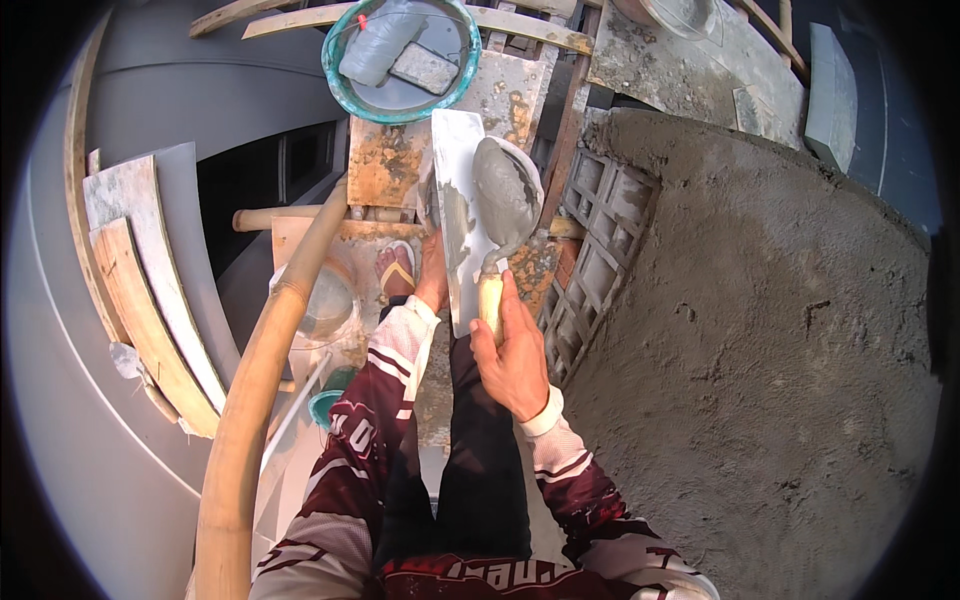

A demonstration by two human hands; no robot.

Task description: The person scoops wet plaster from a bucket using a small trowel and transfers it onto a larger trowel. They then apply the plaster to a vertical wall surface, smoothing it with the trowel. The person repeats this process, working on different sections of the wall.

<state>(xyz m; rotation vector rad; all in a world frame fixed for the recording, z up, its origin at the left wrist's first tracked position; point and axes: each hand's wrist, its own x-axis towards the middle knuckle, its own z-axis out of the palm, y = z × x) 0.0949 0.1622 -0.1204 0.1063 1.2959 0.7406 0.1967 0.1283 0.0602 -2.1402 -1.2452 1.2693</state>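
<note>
Head view, middle of frame: what do you have in your hands?

— Trowel (508,215), just above frame centre, rounded blade toward the top, coated with grey mortar (500,175). Your right hand (515,350) is closed around its yellow handle (489,297). White board (474,230) stands nearly edge-on, just left of the blade. Your left hand (432,275) is at its left side; those fingers are mostly hidden, so I cannot tell how you grip it.

And handling?

— Estimates: trowel stiff, probably nose-heavy with that load. Mortar soft, likely to slide if you tip the blade; handle may turn slick when wet. Hold it where you do, near the neck, for better balance. Board looks light and rigid; support it from beneath or behind, clear of its smeared face.

Surroundings, obstacles?

— Bamboo pole (240,450) runs from lower left toward upper centre, close to your left sleeve; could catch that elbow. Teal basin (398,117) at top centre contains a bag and a block. Lattice (592,262) lies right of the trowel; rough grey wall (760,370) fills the right. Mind your sandalled foot (394,268), left of centre.
</note>
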